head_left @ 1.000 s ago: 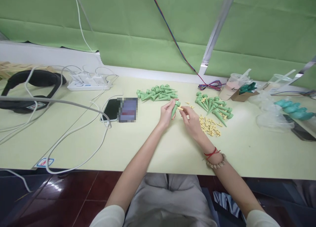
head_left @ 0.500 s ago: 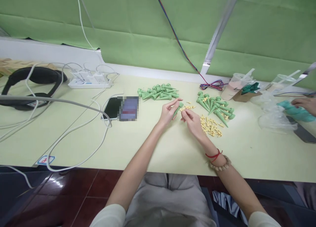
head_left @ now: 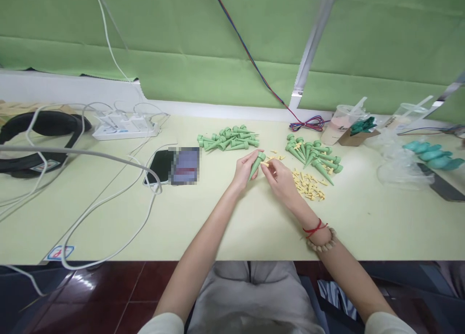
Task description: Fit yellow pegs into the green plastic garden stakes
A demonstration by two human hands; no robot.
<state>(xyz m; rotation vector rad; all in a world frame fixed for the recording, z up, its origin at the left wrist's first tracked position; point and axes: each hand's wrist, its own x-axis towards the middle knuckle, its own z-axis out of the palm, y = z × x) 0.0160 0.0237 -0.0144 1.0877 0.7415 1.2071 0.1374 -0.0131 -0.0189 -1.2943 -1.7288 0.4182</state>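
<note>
My left hand (head_left: 244, 172) is closed around a green plastic spike (head_left: 256, 164), its capped end up and its point slanting down to the left. Between the fingertips of my right hand (head_left: 279, 176) is a small yellow plastic piece (head_left: 265, 163), right beside the spike's capped end; whether the two touch I cannot tell. Just behind my hands lie a few more yellow pieces (head_left: 276, 157). A larger heap of yellow pieces (head_left: 308, 185) spreads to the right of my right hand. Green spikes without visible yellow parts (head_left: 228, 138) form one pile; spikes with yellow parts (head_left: 314, 155) form another.
On the left are headphones (head_left: 43, 121), a power strip (head_left: 125, 127), loose white cables and two phones (head_left: 160, 167). Drink cups (head_left: 339, 123), a small cardboard box (head_left: 358, 136), a clear plastic bag (head_left: 403, 172), teal twisted objects (head_left: 434, 155) and a dark flat object (head_left: 445, 184) occupy the right.
The green spike has turned in my left hand and shows along its length now. My right hand still pinches the yellow piece. Another person's hand at the far right has left the view.
</note>
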